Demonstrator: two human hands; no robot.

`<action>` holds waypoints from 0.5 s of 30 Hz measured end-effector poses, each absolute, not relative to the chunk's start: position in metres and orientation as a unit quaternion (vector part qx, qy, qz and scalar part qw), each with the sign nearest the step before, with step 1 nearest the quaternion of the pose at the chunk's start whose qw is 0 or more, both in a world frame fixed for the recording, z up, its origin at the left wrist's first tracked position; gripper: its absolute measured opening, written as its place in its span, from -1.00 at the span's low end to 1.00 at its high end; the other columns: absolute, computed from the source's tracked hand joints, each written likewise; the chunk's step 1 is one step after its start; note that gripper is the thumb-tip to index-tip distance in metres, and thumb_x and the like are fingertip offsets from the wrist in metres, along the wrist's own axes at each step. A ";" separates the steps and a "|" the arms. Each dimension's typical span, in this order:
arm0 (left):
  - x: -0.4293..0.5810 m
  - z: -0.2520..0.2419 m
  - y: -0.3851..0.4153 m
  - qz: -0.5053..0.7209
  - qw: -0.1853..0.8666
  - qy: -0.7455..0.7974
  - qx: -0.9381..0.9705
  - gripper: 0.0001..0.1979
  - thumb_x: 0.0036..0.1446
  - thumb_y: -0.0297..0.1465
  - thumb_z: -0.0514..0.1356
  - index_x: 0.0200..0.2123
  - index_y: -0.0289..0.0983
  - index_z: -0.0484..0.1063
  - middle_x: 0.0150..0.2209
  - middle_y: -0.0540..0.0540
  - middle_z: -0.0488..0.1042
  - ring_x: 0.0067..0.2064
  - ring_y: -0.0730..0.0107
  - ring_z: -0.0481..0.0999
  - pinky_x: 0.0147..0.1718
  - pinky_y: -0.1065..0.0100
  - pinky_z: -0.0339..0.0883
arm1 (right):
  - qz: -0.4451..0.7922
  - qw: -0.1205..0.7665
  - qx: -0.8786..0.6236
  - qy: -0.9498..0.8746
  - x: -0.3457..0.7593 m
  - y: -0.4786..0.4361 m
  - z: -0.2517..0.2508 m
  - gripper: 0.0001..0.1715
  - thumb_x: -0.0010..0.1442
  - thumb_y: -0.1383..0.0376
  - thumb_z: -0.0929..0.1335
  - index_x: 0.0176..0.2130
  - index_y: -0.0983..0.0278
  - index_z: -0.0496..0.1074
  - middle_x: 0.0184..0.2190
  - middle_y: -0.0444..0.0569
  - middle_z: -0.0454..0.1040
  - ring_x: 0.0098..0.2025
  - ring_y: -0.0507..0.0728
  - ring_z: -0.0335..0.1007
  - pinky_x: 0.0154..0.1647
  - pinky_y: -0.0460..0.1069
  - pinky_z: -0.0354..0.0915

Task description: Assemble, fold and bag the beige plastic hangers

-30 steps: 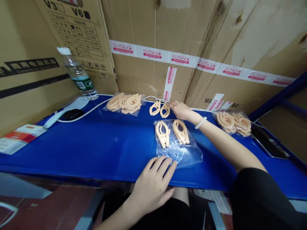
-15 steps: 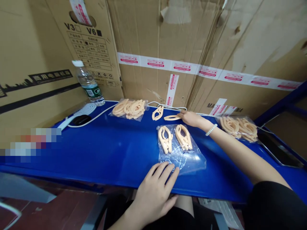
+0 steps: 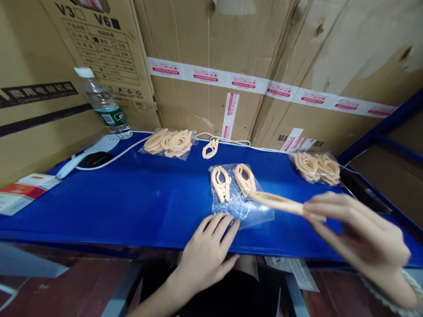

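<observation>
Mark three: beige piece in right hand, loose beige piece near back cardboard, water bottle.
Held piece (image 3: 286, 205), in the right hand (image 3: 370, 237): head view, middle of its body.
Loose piece (image 3: 213, 144): head view, upper right part of its frame.
Water bottle (image 3: 110, 116): head view, on its label.

A slim beige hanger (image 3: 287, 206), slightly blurred and seen nearly edge-on, tilts across right of centre, one end pinched in the right hand (image 3: 360, 233). Near centre lies a crumpled clear plastic bag (image 3: 256, 216); two looped beige hangers (image 3: 223, 192) sit side by side at its upper part.
</observation>
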State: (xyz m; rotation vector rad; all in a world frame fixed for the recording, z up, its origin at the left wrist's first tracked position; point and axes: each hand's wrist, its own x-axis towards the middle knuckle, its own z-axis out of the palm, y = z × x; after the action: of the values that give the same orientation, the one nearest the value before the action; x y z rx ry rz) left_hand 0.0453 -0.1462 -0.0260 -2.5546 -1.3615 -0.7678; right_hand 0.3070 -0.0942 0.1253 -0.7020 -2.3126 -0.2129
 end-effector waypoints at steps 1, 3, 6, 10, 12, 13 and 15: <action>0.045 -0.026 -0.146 -0.254 0.073 -0.452 -0.852 -0.41 0.29 -0.17 0.17 0.29 -0.34 0.30 0.19 -0.26 0.43 0.20 -0.02 0.39 0.15 0.03 0.30 | -0.071 0.322 -0.270 -0.905 0.305 -0.108 0.123 -0.77 0.26 0.48 0.39 -0.11 0.21 0.48 -0.28 -0.05 0.54 -0.26 0.10 0.52 -0.25 -0.03 0.43; 0.045 -0.027 -0.146 -0.256 0.075 -0.450 -0.853 -0.42 0.29 -0.17 0.17 0.28 -0.35 0.30 0.19 -0.27 0.43 0.20 -0.03 0.39 0.16 0.02 0.30 | -0.068 0.267 -0.232 -0.933 0.296 -0.122 0.112 -0.79 0.35 0.44 0.30 -0.11 0.21 0.48 -0.31 -0.02 0.54 -0.33 0.10 0.49 -0.36 -0.02 0.41; 0.045 -0.027 -0.147 -0.261 0.073 -0.450 -0.851 -0.43 0.30 -0.19 0.16 0.27 -0.36 0.31 0.19 -0.27 0.43 0.20 -0.03 0.38 0.17 0.02 0.29 | -0.085 0.205 -0.187 -0.957 0.280 -0.118 0.087 -0.67 0.40 0.43 0.19 -0.21 0.23 0.49 -0.47 -0.04 0.46 -0.49 0.10 0.34 -0.51 0.01 0.31; 0.045 -0.028 -0.147 -0.266 0.074 -0.451 -0.849 -0.45 0.29 -0.19 0.17 0.25 -0.36 0.33 0.19 -0.27 0.44 0.20 -0.03 0.39 0.17 0.02 0.29 | -0.185 0.189 -0.108 -0.958 0.261 -0.092 0.058 -0.72 0.34 0.49 0.23 -0.30 0.30 0.48 -0.52 -0.04 0.42 -0.48 0.11 0.28 -0.47 0.02 0.34; 0.045 -0.029 -0.147 -0.270 0.079 -0.448 -0.849 -0.45 0.29 -0.19 0.17 0.24 -0.37 0.34 0.18 -0.27 0.44 0.20 -0.03 0.39 0.17 0.03 0.29 | -0.232 0.189 -0.076 -0.951 0.253 -0.080 0.050 -0.76 0.33 0.49 0.26 -0.29 0.33 0.49 -0.50 -0.02 0.45 -0.47 0.10 0.31 -0.48 0.01 0.36; 0.045 -0.030 -0.147 -0.272 0.080 -0.447 -0.849 -0.46 0.28 -0.20 0.17 0.23 -0.37 0.34 0.18 -0.27 0.44 0.20 -0.03 0.39 0.17 0.04 0.29 | -0.252 0.185 -0.064 -0.948 0.248 -0.074 0.047 -0.76 0.33 0.49 0.26 -0.28 0.34 0.50 -0.48 0.01 0.47 -0.47 0.10 0.32 -0.50 0.01 0.36; 0.046 -0.031 -0.147 -0.280 0.081 -0.446 -0.846 -0.49 0.27 -0.21 0.18 0.20 -0.37 0.37 0.18 -0.28 0.44 0.20 -0.03 0.39 0.18 0.05 0.28 | -0.283 0.173 -0.055 -0.942 0.238 -0.065 0.041 -0.74 0.33 0.49 0.26 -0.27 0.38 0.53 -0.46 0.05 0.51 -0.48 0.11 0.35 -0.55 0.01 0.37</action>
State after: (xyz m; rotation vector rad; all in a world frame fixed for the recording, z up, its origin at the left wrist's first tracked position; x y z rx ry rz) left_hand 0.0457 -0.1470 -0.0310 -2.5298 -1.3334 -0.8362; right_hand 0.2380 -0.0653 0.0412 -0.1566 -2.6712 -0.8030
